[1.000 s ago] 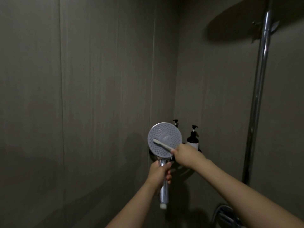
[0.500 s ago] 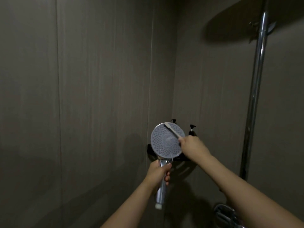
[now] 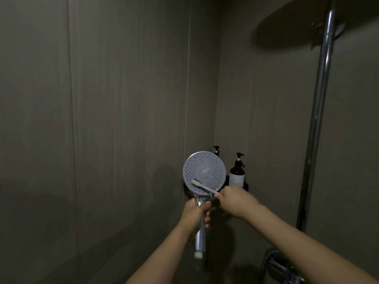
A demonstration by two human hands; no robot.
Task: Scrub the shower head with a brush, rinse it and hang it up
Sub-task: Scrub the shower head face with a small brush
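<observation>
Scrubbing step, by the look of it: head (image 3: 204,173) held up in front of the corner, face toward the camera, brush (image 3: 204,186) laid across its lower part, bristle end at the left. Left hand (image 3: 195,215) wrapped round the chrome handle; right hand (image 3: 235,199) pinching the brush's end. Rinsing and hanging not yet done. Next, probably: strokes over the remaining face, head kept steady. Count: one head, one brush, two bottles (image 3: 236,175) behind, one rail (image 3: 315,124).
</observation>
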